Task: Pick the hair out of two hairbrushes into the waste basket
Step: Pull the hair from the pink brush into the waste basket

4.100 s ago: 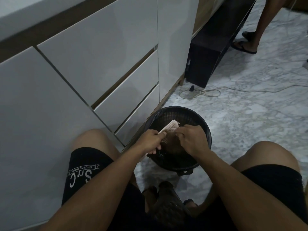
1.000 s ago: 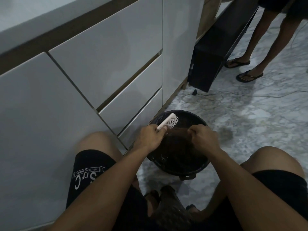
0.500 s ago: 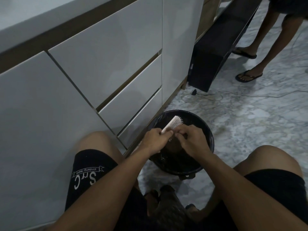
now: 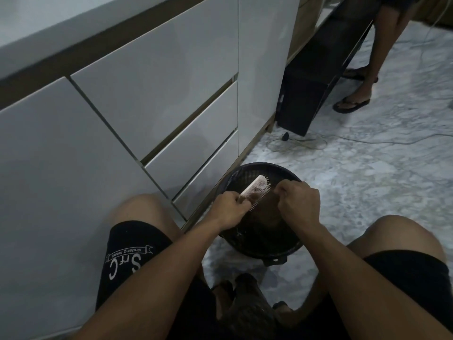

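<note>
Gripping a pale hairbrush [image 4: 256, 191] by its handle over the black waste basket [image 4: 247, 171], left hand [image 4: 228, 211] fingers closed, right hand [image 4: 297, 204] fingers pinched just right of the bristles, contents unclear

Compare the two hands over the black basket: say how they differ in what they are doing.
The left hand is wrapped around the handle of the pale hairbrush; the right hand holds no brush and is curled with its fingers pinched together. The left hand sits at the near left rim of the waste basket; the right hand is over its right half, apart from the bristles. Whether it grips hair is too dark to tell. Both are bare and above the basket.
</note>
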`<state>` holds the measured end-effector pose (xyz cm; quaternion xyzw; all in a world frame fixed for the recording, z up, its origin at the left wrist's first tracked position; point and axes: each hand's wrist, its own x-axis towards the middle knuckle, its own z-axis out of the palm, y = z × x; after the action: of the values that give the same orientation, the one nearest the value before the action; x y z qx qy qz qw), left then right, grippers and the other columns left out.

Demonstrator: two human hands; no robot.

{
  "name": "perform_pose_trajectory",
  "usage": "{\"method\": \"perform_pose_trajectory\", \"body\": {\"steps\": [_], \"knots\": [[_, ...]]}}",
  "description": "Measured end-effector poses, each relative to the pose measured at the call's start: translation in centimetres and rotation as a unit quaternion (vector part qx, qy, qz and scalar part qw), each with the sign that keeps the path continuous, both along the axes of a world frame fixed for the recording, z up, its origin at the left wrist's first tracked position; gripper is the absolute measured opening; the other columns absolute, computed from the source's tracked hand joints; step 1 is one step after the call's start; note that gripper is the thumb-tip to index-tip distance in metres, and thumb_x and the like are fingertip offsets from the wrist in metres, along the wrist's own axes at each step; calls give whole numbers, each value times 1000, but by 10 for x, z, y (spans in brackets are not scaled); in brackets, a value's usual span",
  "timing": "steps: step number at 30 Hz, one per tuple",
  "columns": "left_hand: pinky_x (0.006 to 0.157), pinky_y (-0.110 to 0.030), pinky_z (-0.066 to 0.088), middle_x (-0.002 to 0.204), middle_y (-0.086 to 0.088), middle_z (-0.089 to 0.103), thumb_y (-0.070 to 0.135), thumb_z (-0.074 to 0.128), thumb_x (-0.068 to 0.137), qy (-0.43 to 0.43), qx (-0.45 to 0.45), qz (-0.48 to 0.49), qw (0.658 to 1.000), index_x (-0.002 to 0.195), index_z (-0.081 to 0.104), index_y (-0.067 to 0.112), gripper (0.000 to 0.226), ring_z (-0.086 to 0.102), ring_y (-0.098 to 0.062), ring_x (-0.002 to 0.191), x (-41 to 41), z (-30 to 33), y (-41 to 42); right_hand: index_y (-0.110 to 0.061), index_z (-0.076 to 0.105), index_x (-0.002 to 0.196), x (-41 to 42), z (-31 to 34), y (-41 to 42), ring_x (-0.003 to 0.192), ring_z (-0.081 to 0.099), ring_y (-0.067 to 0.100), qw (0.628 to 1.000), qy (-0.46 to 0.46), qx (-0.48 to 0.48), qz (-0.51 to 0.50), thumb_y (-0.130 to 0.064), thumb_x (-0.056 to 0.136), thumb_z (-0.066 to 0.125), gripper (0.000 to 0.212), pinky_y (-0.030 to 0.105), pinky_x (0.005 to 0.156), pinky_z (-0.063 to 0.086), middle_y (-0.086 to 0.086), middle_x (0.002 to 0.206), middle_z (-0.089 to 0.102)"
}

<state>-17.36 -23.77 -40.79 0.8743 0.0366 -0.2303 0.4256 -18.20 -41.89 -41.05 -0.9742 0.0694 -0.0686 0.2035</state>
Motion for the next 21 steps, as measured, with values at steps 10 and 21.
{"method": "perform_pose_trajectory", "body": {"steps": [10, 21], "knots": [[57, -30, 52, 77, -11, 65, 25, 57, 94, 41, -4, -15, 999, 94, 68, 3, 25, 61, -22, 59, 0, 3, -1, -23, 70, 116, -6, -1, 14, 99, 60, 14, 970, 33, 113, 212, -14, 86, 67, 31, 20, 84, 45, 0, 114, 64], [35, -15, 35, 65, -3, 59, 22, 55, 94, 48, -18, -18, 999, 78, 65, 11, 22, 50, -10, 41, 4, 8, -1, -21, 78, 94, -1, 5, 7, 82, 67, 22, 993, -8, 117, 32, -18, 84, 66, 16, 34, 73, 54, 0, 90, 74]]}}
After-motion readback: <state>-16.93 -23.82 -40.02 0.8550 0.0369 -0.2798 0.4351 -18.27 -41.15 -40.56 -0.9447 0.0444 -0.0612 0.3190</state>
